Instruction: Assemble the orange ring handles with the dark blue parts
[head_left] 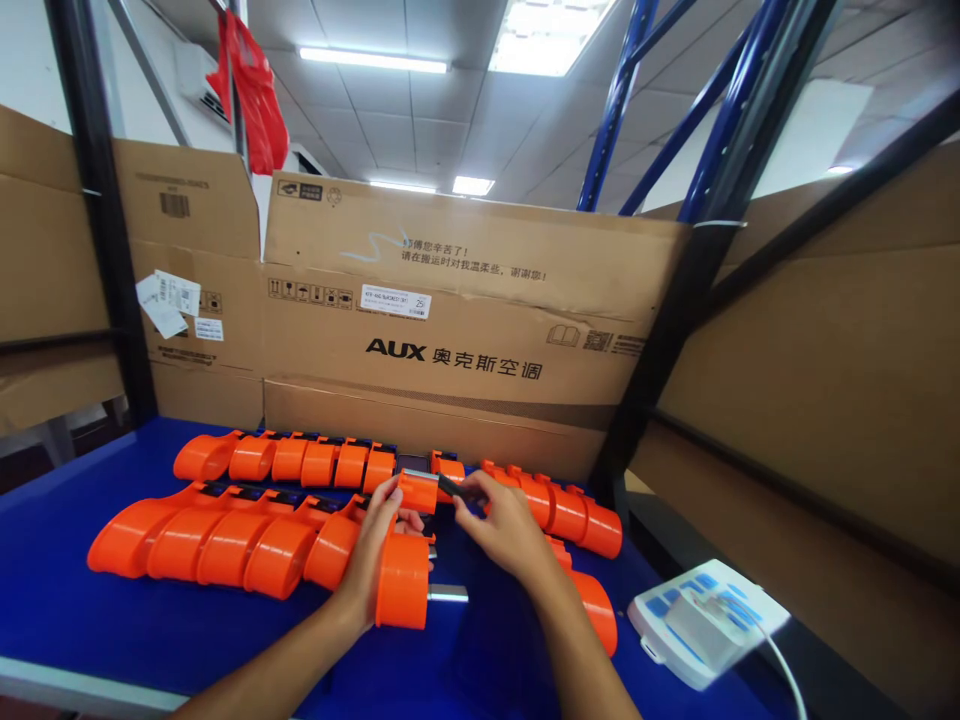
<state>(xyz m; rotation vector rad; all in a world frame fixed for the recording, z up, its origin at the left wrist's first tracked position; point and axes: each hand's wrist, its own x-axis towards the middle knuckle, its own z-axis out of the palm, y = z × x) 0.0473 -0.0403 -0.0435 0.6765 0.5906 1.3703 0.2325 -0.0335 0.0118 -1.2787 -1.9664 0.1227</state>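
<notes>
One orange part (418, 492) is held in front of the carton (472, 325) by your left hand (377, 540); keep it steady and, with your right hand (501, 522) pinching the dark piece (450, 487) at its end, apply only light, straight pressure.

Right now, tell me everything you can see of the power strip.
The power strip is a white, plastic-looking slab with rounded corners, blue patches on its top and a small tab on its near edge. A bulky white plug sits on it, and a white cable curves off toward the lower right. It lies face up, slanted, at the right side of the blue table, apart from the right hand.
</notes>
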